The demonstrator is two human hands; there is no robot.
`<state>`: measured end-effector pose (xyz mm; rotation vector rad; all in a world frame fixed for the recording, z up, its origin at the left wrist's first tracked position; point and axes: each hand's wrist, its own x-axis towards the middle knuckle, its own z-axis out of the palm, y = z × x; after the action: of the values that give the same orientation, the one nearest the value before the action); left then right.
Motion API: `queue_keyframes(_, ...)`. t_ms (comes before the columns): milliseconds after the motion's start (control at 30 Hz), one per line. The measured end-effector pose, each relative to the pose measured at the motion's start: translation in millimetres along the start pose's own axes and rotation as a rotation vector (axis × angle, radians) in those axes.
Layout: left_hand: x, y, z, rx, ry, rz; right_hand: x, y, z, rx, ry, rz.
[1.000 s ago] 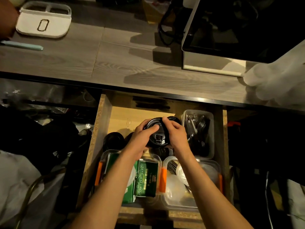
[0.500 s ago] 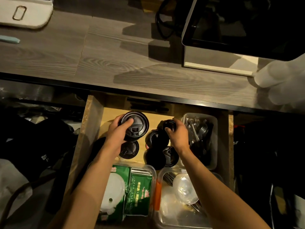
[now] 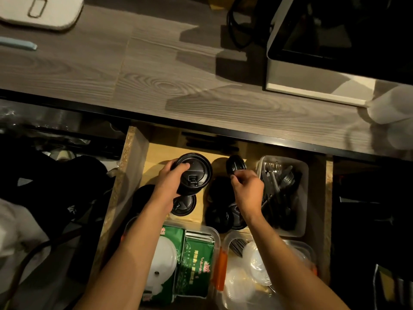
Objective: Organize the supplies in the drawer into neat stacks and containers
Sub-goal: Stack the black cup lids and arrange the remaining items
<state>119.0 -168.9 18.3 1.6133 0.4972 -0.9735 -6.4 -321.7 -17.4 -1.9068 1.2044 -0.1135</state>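
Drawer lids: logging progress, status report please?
Left hand grips large black lid. Right hand pinches small black lid. More lids loose below; nothing blocking.

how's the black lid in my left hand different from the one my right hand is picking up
The lid in the left hand looks larger and faces the camera flat, its sip tab showing; the lid at the right hand looks smaller and stands tilted on edge. The left hand wraps round its lid's rim; the right hand only pinches its lid's lower edge. Both are black plastic cup lids above the drawer.
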Motion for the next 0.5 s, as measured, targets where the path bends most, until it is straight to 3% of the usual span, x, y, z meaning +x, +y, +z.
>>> queue_keyframes(100, -6.7, 2.8, 3.6, 0.004, -0.007, -0.006, -20.7, -18.6, -15.6, 0.161, 0.080, -0.095)
queue_keyframes(267, -17.8, 2.8, 9.9, 0.064, -0.017, 0.016, -52.1, -42.5, -35.8, 0.377, 0.034, -0.188)
queue_keyframes(400, -29.5, 0.9, 14.5, 0.090, -0.063, 0.038, -61.7, -50.1, -41.3, 0.319, -0.066, -0.360)
queue_keyframes(500, -39.0, 1.0, 16.4, 0.066, -0.096, 0.006, -60.2, -47.2, -41.1, 0.142, -0.141, -0.515)
